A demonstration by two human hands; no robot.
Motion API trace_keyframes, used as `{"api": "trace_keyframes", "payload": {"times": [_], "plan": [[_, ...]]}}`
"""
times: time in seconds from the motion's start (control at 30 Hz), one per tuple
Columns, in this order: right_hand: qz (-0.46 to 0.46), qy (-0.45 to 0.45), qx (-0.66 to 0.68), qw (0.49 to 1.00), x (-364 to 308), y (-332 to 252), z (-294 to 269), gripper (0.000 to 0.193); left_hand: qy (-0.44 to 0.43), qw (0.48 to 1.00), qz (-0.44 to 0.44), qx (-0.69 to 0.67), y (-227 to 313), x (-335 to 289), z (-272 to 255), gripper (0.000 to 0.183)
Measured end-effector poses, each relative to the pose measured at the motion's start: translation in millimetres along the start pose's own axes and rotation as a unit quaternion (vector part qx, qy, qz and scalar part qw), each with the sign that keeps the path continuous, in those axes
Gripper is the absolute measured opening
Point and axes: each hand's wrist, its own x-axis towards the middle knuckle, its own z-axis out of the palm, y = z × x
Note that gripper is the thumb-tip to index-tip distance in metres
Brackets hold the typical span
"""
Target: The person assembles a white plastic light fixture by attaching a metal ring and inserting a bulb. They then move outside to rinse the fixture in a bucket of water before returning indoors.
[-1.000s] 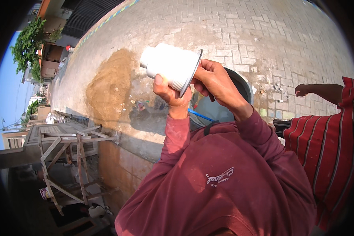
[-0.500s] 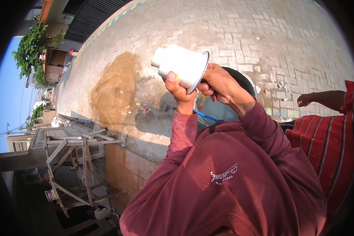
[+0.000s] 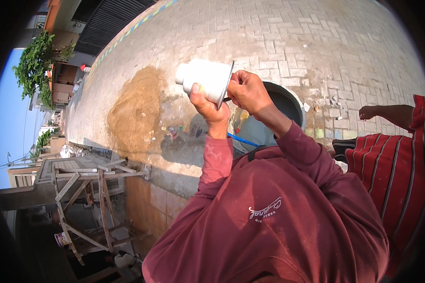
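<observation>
A white plastic drain fitting point(image 3: 204, 80), stepped in width and ribbed like a screw thread, is held up in front of me. Its narrow end points left, and a dark-edged flange faces right. My left hand point(image 3: 208, 107) is closed around its near side, thumb along the body. At the flange's open face is my right hand point(image 3: 251, 93), its fingers curled and pinched; the flange hides their tips, so what they grip there cannot be made out. Below the hands stands a round dark-rimmed tub point(image 3: 295, 106) of greyish liquid, with a blue strip point(image 3: 243, 139) near it.
A sand heap point(image 3: 136, 111) lies on the pavement to the left. Beyond it is a wooden frame point(image 3: 101, 203) of rough planks. On the right stands another person in a red striped garment point(image 3: 380, 165), one hand point(image 3: 367, 112) hanging. Block paving point(image 3: 278, 37) spreads ahead.
Both hands and the fitting have shifted slightly left. The fitting has turned so its flange shows more edge-on, and my right fingers have moved from its lower rim to its face.
</observation>
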Motion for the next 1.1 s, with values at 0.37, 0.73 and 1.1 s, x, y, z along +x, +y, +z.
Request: {"api": "trace_keyframes", "payload": {"times": [0.37, 0.73, 1.1], "plan": [[0.154, -0.151, 0.067, 0.974, -2.3, -0.7, 15.3, 0.019, 0.038, 0.998, -0.002, 0.043, 12.1, -13.1, -29.8, 0.083], [0.254, -0.322, 0.149, 0.900, -8.6, -7.6, 49.5, 0.014, 0.000, 0.999, 0.031, -0.007, 54.8, -13.4, -59.4, 0.092], [-0.179, -0.142, -0.050, 0.972, 22.2, 26.5, 35.5, 0.050, 0.092, 0.994, 0.003, 0.066, 43.5, -14.7, -27.5, 0.087]]}}
